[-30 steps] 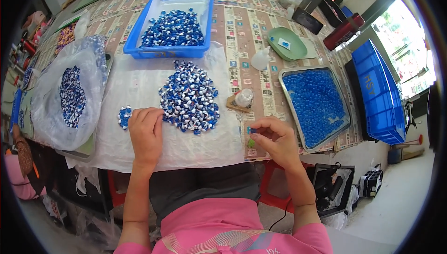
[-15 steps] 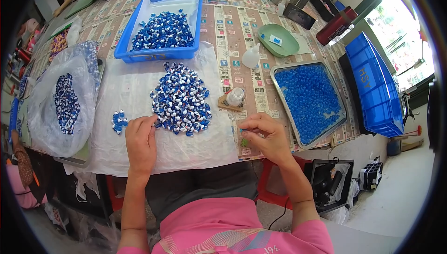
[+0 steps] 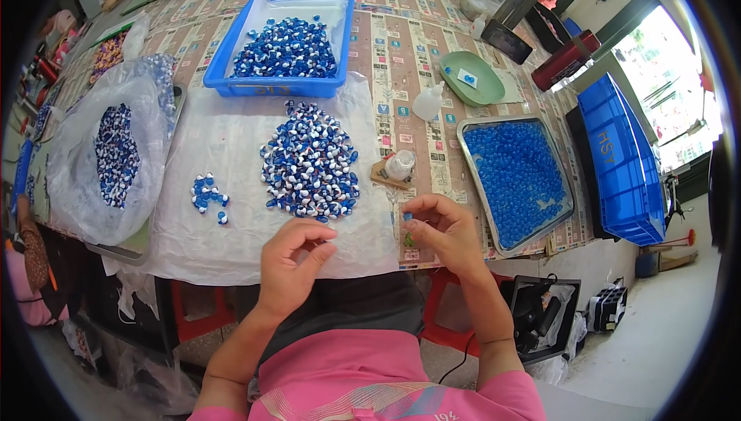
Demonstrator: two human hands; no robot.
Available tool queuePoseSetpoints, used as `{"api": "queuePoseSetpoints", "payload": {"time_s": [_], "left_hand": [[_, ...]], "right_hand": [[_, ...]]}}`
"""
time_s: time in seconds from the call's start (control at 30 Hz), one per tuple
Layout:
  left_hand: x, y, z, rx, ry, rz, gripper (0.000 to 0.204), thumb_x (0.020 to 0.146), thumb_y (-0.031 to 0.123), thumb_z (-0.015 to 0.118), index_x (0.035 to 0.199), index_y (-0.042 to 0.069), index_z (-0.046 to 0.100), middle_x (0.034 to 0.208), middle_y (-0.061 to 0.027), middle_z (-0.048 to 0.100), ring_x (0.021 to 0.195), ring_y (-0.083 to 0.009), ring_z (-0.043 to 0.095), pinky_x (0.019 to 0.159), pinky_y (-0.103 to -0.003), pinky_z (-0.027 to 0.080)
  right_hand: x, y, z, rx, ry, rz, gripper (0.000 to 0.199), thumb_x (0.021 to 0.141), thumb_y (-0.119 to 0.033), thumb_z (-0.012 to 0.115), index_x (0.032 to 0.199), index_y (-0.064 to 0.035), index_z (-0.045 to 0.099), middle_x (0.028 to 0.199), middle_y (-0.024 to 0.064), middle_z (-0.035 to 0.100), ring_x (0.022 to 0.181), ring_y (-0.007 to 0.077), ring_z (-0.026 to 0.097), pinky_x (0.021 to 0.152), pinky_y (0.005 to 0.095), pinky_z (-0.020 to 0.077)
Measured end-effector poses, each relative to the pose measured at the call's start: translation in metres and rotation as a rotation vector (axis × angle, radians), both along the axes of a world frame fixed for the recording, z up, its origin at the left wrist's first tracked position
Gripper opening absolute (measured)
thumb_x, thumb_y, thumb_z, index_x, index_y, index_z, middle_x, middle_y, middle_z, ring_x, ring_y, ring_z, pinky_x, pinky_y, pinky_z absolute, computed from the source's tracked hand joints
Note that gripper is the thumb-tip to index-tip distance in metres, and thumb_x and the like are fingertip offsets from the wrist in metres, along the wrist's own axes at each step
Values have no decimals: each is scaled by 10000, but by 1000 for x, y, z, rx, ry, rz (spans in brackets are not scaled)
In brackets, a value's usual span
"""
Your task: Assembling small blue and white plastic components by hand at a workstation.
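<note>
I see my right hand (image 3: 446,229) pinching a small blue bead (image 3: 407,216), left hand (image 3: 293,263) curled empty beside it, bead pile (image 3: 310,162) just beyond on the patterned tabletop (image 3: 401,43).

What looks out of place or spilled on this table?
Nothing is damaged. A few blue-and-white beads lie apart from the main pile on the plastic sheet, left of it. The right hand pinches a small blue bead; the left hand looks empty.

Our left hand (image 3: 293,263) has lifted off the bead pile (image 3: 310,162) and drawn back toward us. Our right hand (image 3: 441,229) now pinches a small blue bead (image 3: 407,216).
</note>
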State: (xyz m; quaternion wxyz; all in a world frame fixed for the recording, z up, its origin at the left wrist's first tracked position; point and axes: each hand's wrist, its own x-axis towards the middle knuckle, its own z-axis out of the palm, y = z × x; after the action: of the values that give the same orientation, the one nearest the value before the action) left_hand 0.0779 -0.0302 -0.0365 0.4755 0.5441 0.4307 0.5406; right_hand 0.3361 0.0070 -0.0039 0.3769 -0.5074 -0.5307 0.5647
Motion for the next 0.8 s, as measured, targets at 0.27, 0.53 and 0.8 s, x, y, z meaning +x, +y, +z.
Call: {"api": "queuePoseSetpoints", "payload": {"time_s": [0.27,0.53,0.8], "left_hand": [[22,4,-1,-431,-444,-213,192,940,26,614,1123,-21,643,1043,-52,627,898,-150,667,815,-254,522],[18,6,-3,-493,-481,-231,213,956,41,596,1161,-11,628,1034,-55,654,925,-150,670,818,-265,532],[17,7,-4,-671,-716,-284,220,948,65,621,1160,10,633,1038,-54,655,920,-146,668,821,-277,562]], "right_hand": [[-5,2,-5,180,4,-12,183,860,31,676,1040,8,660,975,15,656,874,83,606,781,232,503],[-8,4,-2,80,-17,-37,176,849,55,664,1020,15,678,1005,34,660,887,85,609,779,223,493],[-16,14,8,311,-132,-75,168,825,87,664,967,5,699,1035,50,629,894,106,620,768,207,491]]}}
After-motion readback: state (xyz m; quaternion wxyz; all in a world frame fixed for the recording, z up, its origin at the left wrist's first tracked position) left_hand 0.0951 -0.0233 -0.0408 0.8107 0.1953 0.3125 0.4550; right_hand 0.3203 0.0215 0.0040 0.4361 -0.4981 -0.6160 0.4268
